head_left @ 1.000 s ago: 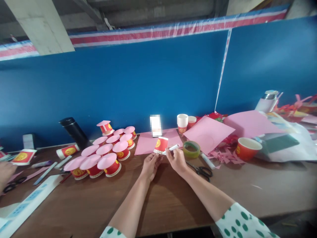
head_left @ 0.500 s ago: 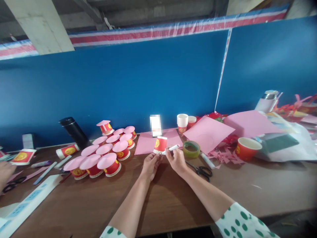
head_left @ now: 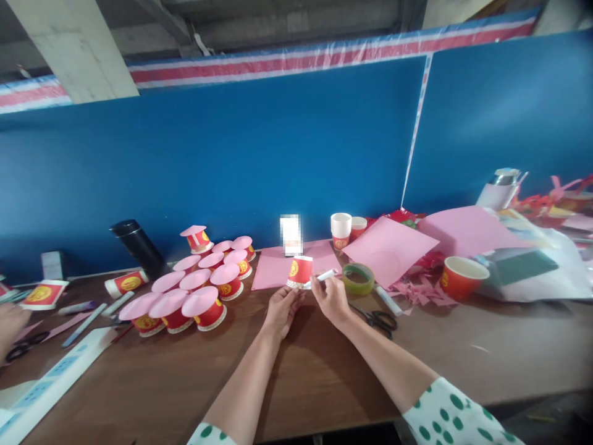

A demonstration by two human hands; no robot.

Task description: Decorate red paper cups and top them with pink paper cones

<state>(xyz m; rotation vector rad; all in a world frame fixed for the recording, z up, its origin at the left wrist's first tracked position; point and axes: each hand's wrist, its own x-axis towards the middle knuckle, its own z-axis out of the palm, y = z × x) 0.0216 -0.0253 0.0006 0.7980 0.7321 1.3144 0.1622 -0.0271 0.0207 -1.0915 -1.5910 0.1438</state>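
My left hand [head_left: 283,310] grips a red paper cup [head_left: 302,271] with a yellow emblem by its lower edge, near the middle of the table. Pinched in my right hand [head_left: 332,299] is a white marker pen [head_left: 328,275], its tip at the lower rim of that cup. Behind the cup lies a pink paper sheet [head_left: 269,267]. To the left stand several red cups topped with pink paper cones [head_left: 200,301]. A roll of tape [head_left: 358,279] and black scissors [head_left: 380,320] lie just right of my right hand.
White-and-red paper cups [head_left: 341,226] stand at the back, and an open red cup [head_left: 463,278] is further right. A black bottle [head_left: 139,248] leans at left. Another person's hand [head_left: 12,324] shows at the left edge, near a power strip [head_left: 58,377]. A blue partition [head_left: 259,148] borders the table.
Almost nothing differs; the marker and my right hand have shifted very slightly at the cup's rim.
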